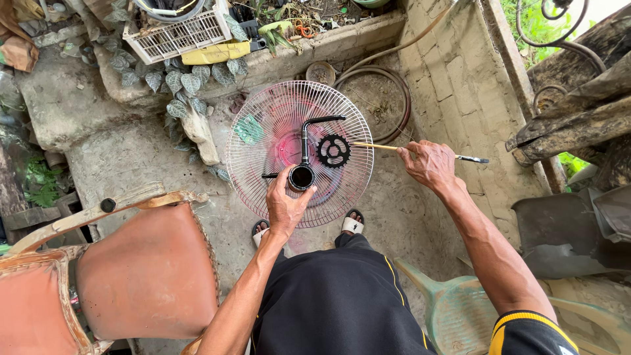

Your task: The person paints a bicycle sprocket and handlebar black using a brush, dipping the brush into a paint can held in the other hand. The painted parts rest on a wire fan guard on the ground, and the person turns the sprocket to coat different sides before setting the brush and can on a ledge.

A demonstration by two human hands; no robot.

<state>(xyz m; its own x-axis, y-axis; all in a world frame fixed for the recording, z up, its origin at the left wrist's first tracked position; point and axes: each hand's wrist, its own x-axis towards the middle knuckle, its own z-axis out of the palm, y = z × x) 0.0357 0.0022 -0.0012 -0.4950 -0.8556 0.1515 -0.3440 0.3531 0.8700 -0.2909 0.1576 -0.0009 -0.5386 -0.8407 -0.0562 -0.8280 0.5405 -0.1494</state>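
My left hand [284, 204] grips a small round black can [302, 177], open at the top with dark liquid inside, held over a round wire fan guard [253, 154] lying on the ground. On the guard rest a black bent tube part [307, 137] and a black toothed chainring [333, 150]. My right hand [428, 164] holds a thin wooden-handled paintbrush [376, 146] crosswise, its pale end pointing left toward the chainring and its dark end sticking out to the right. The guard's centre is stained pink.
An orange-brown worn chair [141, 269] stands at the lower left and a green plastic chair [453, 309] at the lower right. A white crate [176, 36], leafy plants and clutter line the back ledge. A coiled hose [394, 92] lies behind the guard. My sandalled feet [353, 223] touch its near rim.
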